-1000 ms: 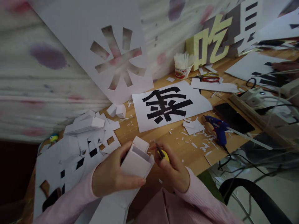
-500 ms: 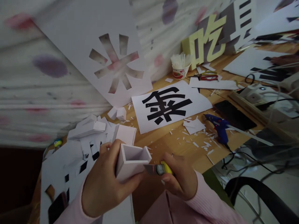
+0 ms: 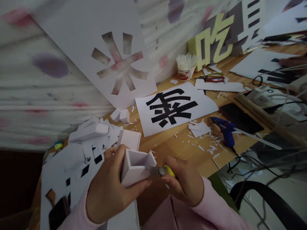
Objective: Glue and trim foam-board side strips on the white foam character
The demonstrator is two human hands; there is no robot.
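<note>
My left hand [image 3: 112, 187] is closed around a hollow white foam-board box piece [image 3: 135, 175], its open end facing up. In my right hand [image 3: 185, 180] is a yellow utility knife [image 3: 169, 171], gripped between thumb and fingers. The knife's blade [image 3: 153, 171] lies against the near right edge of the box piece. Just behind it another white box piece [image 3: 129, 139] rests on the table. Beyond my hands lies a white sheet [image 3: 144, 123] with a black printed character.
A blue glue gun [image 3: 224, 130] and a dark phone [image 3: 241, 117] lie to the right, near a power strip [image 3: 260, 95]. White scraps [image 3: 200, 127] litter the wooden table [image 3: 165, 147]. A paper cup [image 3: 185, 73] stands behind. At far right is another person's hand [image 3: 291, 61].
The knife blade has shifted slightly left and up, onto the edge of the box piece. The box piece has moved only a little. Both hands keep their hold.
</note>
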